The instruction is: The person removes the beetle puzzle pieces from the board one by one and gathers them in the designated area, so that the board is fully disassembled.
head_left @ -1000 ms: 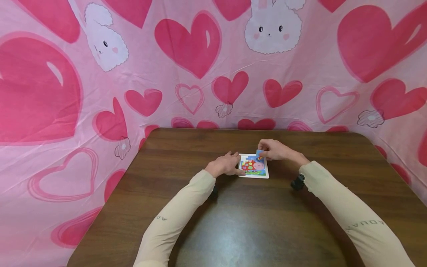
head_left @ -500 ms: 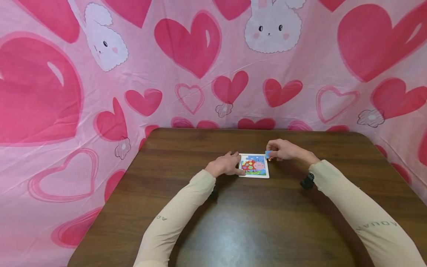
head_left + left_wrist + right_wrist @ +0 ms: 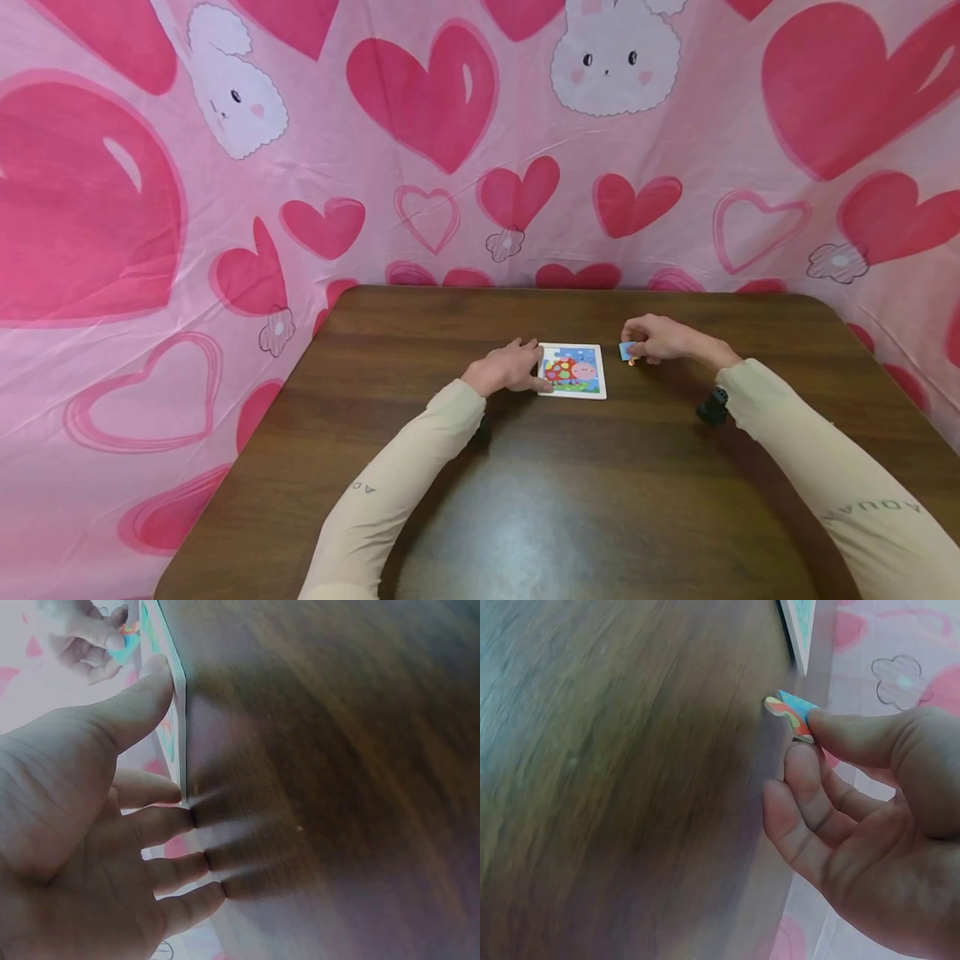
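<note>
A white-framed puzzle (image 3: 573,395) with a red spotted bug and a pink face lies flat on the table; a pale patch shows at its upper left. My left hand (image 3: 510,367) rests at its left side, fingers spread, the thumb (image 3: 150,697) on the frame's edge and the other fingertips on or by the tabletop. To the right of the frame, my right hand (image 3: 660,340) pinches a small blue and orange puzzle piece (image 3: 789,716) between thumb and fingers, apart from the frame.
The brown wooden table (image 3: 525,500) has its far edge just beyond the hands. Behind it hangs a pink cloth (image 3: 457,108) printed with hearts and rabbits. A black device (image 3: 714,407) sits at the right wrist.
My right hand has moved right with the puzzle piece, from the frame's upper right corner to beside the frame. The left hand stays at the frame's left side.
</note>
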A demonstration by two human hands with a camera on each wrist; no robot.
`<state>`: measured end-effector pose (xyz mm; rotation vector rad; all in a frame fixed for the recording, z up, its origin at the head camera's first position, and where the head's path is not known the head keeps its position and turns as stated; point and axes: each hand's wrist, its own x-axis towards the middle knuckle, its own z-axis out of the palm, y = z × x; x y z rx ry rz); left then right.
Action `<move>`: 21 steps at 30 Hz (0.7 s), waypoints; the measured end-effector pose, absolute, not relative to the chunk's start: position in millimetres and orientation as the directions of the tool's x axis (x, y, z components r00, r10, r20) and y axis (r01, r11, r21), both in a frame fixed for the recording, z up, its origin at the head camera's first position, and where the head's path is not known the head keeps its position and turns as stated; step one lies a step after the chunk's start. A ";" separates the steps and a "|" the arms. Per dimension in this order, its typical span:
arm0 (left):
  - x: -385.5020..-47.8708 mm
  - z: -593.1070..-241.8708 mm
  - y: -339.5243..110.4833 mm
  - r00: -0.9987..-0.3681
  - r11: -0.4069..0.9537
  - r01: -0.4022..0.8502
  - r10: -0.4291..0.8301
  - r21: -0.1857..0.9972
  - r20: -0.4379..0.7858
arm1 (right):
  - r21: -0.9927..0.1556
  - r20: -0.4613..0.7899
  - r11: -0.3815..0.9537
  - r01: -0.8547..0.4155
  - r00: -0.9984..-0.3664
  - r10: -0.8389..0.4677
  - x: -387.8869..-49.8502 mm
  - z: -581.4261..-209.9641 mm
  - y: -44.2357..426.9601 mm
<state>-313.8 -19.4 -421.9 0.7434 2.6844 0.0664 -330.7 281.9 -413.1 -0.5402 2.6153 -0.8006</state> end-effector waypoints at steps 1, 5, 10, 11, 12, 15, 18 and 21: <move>-313.9 -421.8 -19.3 -0.800 0.861 0.491 0.507 0.136 -0.322 | -0.589 -0.225 0.770 -0.247 -0.865 -0.449 -330.7 -413.3 283.5; -314.0 -420.8 -19.3 -0.800 0.860 0.491 0.508 0.138 -0.318 | -0.586 -0.252 0.779 -0.226 -0.862 -0.440 -331.0 -413.6 288.0; -314.3 -420.0 -19.4 -0.800 0.860 0.494 0.508 0.130 -0.319 | -0.576 -0.266 0.791 -0.207 -0.867 -0.421 -331.8 -413.7 289.0; -314.2 -419.8 -19.2 -0.801 0.861 0.493 0.506 0.128 -0.319 | -0.572 -0.265 0.794 -0.206 -0.870 -0.417 -331.9 -413.6 289.0; -314.1 -419.7 -19.2 -0.802 0.861 0.493 0.506 0.126 -0.319 | -0.569 -0.267 0.798 -0.198 -0.874 -0.407 -332.1 -413.7 289.0; -313.5 -419.3 -18.7 -0.802 0.861 0.492 0.505 0.127 -0.319 | -0.563 -0.267 0.804 -0.189 -0.879 -0.394 -332.6 -414.0 289.0; -312.9 -419.2 -18.8 -0.802 0.862 0.489 0.504 0.132 -0.322 | -0.559 -0.276 0.810 -0.178 -0.881 -0.384 -332.7 -414.8 288.7; -311.9 -418.9 -19.1 -0.802 0.863 0.488 0.501 0.128 -0.325 | -0.545 -0.284 0.822 -0.167 -0.885 -0.369 -332.5 -416.2 288.1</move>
